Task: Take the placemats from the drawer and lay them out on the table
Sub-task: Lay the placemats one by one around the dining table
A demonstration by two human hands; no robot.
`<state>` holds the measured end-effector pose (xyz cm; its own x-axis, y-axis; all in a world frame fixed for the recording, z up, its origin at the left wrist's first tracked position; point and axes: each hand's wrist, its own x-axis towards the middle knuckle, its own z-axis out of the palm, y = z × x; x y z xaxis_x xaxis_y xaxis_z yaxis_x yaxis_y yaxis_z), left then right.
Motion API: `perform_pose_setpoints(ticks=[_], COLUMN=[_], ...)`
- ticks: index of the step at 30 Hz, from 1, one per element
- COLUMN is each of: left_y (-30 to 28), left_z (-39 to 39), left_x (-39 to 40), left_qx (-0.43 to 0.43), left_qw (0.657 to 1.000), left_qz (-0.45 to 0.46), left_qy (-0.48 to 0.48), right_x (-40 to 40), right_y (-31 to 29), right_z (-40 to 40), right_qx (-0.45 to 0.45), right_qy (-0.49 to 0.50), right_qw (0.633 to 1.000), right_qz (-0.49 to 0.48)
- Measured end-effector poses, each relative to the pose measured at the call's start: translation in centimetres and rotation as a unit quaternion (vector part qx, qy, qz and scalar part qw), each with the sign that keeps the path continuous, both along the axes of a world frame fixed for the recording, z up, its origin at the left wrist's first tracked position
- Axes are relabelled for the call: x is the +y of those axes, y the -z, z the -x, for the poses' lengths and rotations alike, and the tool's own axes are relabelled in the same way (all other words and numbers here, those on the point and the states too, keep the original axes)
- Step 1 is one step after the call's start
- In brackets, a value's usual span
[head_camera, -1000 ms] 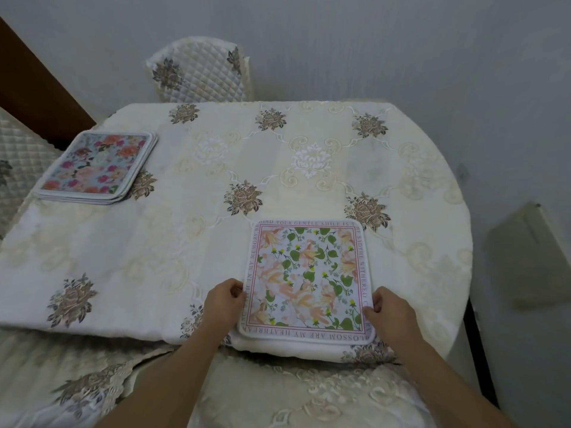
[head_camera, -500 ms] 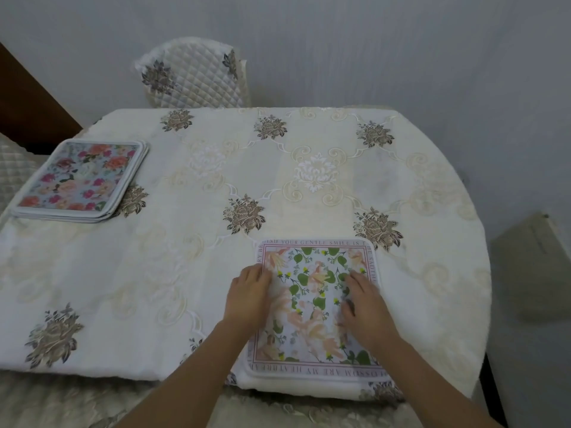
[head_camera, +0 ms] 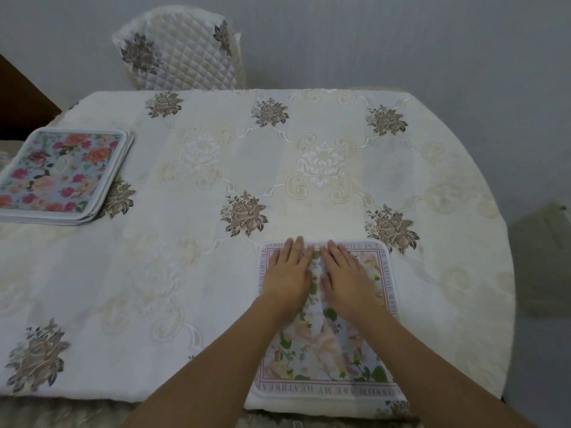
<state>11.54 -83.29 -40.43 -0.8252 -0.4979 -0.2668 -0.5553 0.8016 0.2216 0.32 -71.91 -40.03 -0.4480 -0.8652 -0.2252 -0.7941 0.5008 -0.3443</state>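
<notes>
A placemat [head_camera: 324, 350] with green leaves, peach flowers and a lettered pink border lies flat at the near edge of the table [head_camera: 216, 273], right of centre. My left hand [head_camera: 289, 273] and my right hand [head_camera: 346, 273] lie side by side on its far half, palms down and fingers straight, fingertips at the far border. A stack of placemats [head_camera: 58, 174] with red and pink roses sits at the table's left edge, far from both hands.
The table wears a cream cloth with brown embroidered roses. A quilted chair back [head_camera: 179, 47] stands behind the far edge. A grey wall rises behind it, and a pale boxy object [head_camera: 540, 257] sits low at the right.
My hands left the mat's near corners, came onto its surface and slid forward to its far edge, drawing together. The view moved closer to the table.
</notes>
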Motion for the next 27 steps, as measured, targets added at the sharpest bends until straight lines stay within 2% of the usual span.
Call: perform_pose_setpoints(ticks=[6, 11, 18, 27], left_y=[0.5, 0.0, -0.1, -0.6], left_z=[-3.1, -3.2, 0.0, -3.2], left_x=[-2.3, -2.1, 1.5, -0.9], left_qx=[0.041, -0.006, -0.014, -0.008], left_qw=[0.998, 0.996, 1.0, 0.995], left_qz=[-0.012, 0.012, -0.018, -0.022], left_qy=[-0.05, -0.09, 0.002, -0.094], right_x=[2.2, 2.5, -0.8, 4.4], right_y=[-0.4, -0.9, -0.7, -0.7], right_z=[2.2, 2.5, 0.0, 4.6], right_qx=[0.009, 0.026, -0.012, 0.018], right_qy=[0.057, 0.098, -0.026, 0.065], right_qw=[0.998, 0.993, 0.999, 0.996], right_qz=[-0.041, -0.053, -0.034, -0.063])
